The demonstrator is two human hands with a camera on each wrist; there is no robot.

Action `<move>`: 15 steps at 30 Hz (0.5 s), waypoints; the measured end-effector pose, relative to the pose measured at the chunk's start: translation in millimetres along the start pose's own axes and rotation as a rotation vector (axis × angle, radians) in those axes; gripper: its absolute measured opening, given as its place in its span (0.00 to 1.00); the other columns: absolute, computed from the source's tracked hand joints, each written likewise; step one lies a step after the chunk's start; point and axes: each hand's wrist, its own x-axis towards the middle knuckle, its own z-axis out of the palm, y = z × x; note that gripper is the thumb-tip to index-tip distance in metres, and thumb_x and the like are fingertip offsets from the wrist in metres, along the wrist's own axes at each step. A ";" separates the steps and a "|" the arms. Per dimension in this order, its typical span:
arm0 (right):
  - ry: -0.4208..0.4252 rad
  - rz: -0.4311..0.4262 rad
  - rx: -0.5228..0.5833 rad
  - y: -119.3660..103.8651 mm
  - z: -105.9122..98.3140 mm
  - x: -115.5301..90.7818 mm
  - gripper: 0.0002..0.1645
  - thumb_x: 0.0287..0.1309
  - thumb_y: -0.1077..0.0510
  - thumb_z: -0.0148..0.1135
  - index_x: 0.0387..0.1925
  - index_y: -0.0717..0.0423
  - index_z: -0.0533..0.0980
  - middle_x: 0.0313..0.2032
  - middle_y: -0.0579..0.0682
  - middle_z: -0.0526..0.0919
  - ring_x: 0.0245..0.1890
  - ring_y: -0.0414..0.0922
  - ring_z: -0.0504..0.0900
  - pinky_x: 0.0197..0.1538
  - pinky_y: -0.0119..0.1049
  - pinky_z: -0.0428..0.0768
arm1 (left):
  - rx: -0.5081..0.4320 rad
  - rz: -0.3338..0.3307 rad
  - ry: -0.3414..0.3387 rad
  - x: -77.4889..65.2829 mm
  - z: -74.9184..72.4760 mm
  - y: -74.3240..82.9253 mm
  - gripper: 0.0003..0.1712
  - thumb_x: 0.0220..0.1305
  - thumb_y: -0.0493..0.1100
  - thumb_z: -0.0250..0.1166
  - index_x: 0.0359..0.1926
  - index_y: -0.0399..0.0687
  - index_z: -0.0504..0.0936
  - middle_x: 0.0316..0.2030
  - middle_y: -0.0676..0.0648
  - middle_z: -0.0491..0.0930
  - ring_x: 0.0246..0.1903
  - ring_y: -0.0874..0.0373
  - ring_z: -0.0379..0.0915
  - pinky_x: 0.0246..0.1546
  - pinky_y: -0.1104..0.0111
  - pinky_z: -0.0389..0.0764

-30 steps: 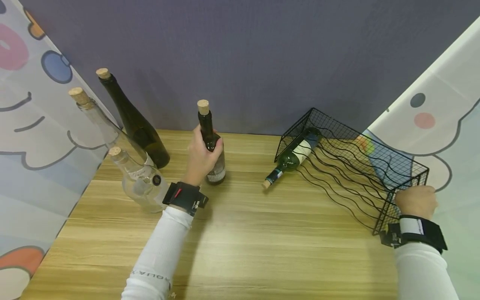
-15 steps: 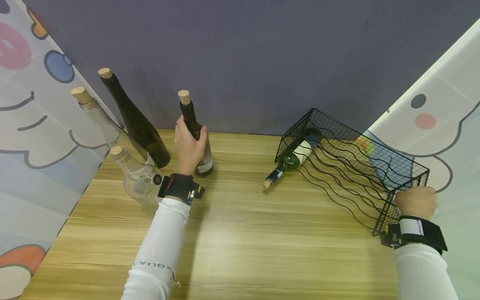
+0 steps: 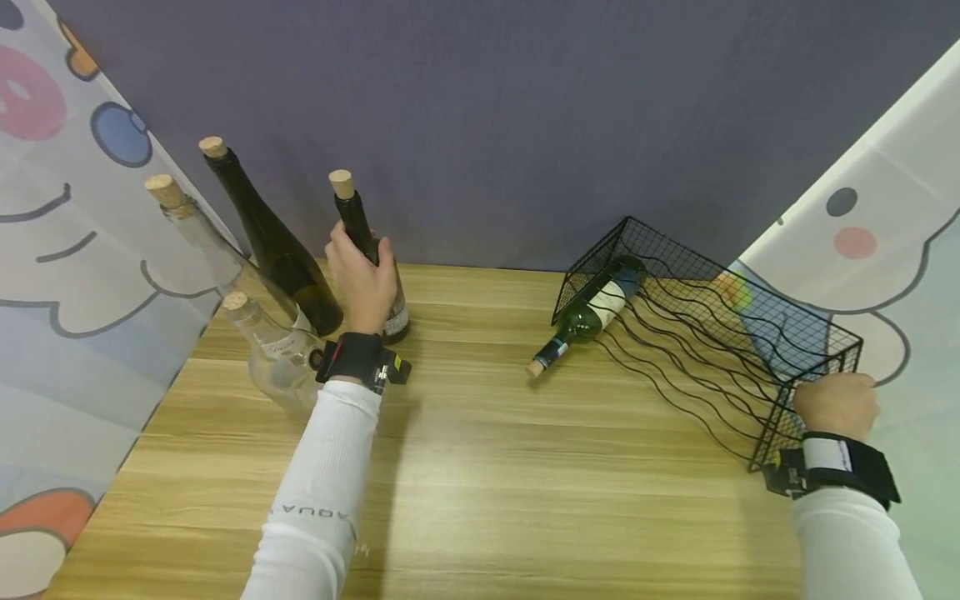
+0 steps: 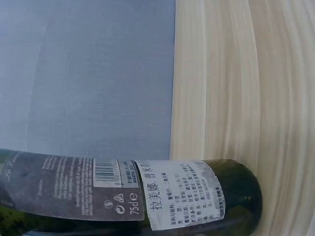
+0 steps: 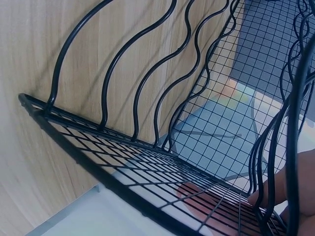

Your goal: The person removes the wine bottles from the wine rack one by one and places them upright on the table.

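Note:
A dark wine bottle (image 3: 358, 227) with a cork stands roughly upright in my left hand (image 3: 362, 279), whose fingers and thumb wrap round it below the neck. Its grey and white back labels face the camera in the left wrist view, where the bottle (image 4: 118, 191) crosses the bottom. Whether its base touches the table cannot be told. On the right, my right hand (image 3: 836, 404) grips the near end of a black wire wine rack (image 3: 783, 382); fingers (image 5: 275, 187) show behind the wires in the right wrist view. A green wine bottle (image 3: 602, 307) lies in the rack's far left end, its corked neck sticking out.
Left of my left hand stand a tall dark bottle (image 3: 288, 267), a tall clear bottle (image 3: 217, 254) and a round clear bottle (image 3: 281, 362), all corked. A grey panel (image 3: 480, 125) rises behind the wooden table (image 3: 562, 492). Printed cloth hangs on both sides.
My left hand has carried the dark wine bottle leftward and slightly back, closer to the tall dark bottle. My right hand and the rack have stayed put.

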 end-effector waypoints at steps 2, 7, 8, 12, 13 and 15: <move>-0.002 0.010 0.009 0.6 0.2 0.6 0.40 0.64 0.57 0.41 0.60 0.93 0.48 0.55 0.88 0.61 0.56 0.79 0.67 0.52 0.62 0.77 | 0.042 0.000 0.023 3.4 1.0 -1.7 0.26 0.66 0.44 0.59 0.60 0.35 0.67 0.49 0.34 0.75 0.53 0.37 0.66 0.58 0.48 0.62; -0.003 -0.015 -0.040 2.0 0.2 1.8 0.40 0.63 0.57 0.42 0.58 0.94 0.49 0.53 0.88 0.62 0.54 0.78 0.68 0.51 0.61 0.77 | 0.127 -0.010 0.083 9.6 1.3 -6.0 0.29 0.69 0.46 0.58 0.63 0.33 0.64 0.53 0.32 0.72 0.56 0.37 0.64 0.63 0.47 0.54; -0.001 -0.021 -0.051 2.0 0.2 1.6 0.40 0.63 0.57 0.41 0.57 0.94 0.50 0.52 0.87 0.62 0.53 0.78 0.69 0.51 0.60 0.77 | 0.139 -0.014 0.087 10.4 0.8 -7.0 0.30 0.70 0.46 0.57 0.65 0.33 0.63 0.54 0.32 0.72 0.57 0.37 0.64 0.63 0.47 0.54; 0.010 -0.020 -0.057 2.0 -0.1 2.1 0.39 0.63 0.57 0.41 0.57 0.94 0.50 0.52 0.87 0.63 0.53 0.78 0.69 0.51 0.60 0.78 | 0.159 -0.022 0.073 14.9 -1.4 -9.9 0.32 0.72 0.47 0.56 0.67 0.31 0.60 0.57 0.31 0.70 0.59 0.37 0.63 0.64 0.47 0.53; 0.013 -0.030 -0.067 2.2 -0.2 2.0 0.39 0.63 0.57 0.42 0.56 0.95 0.50 0.52 0.87 0.63 0.52 0.78 0.69 0.50 0.60 0.78 | 0.163 -0.027 0.068 16.2 -1.9 -10.3 0.32 0.72 0.47 0.55 0.67 0.31 0.60 0.57 0.31 0.70 0.59 0.37 0.62 0.64 0.47 0.53; 0.014 -0.040 -0.077 2.0 -0.6 1.6 0.39 0.62 0.58 0.42 0.56 0.95 0.51 0.51 0.87 0.63 0.52 0.78 0.69 0.50 0.60 0.78 | 0.167 -0.040 0.062 18.6 -2.6 -11.7 0.33 0.72 0.48 0.55 0.68 0.31 0.59 0.59 0.31 0.69 0.60 0.37 0.62 0.65 0.48 0.52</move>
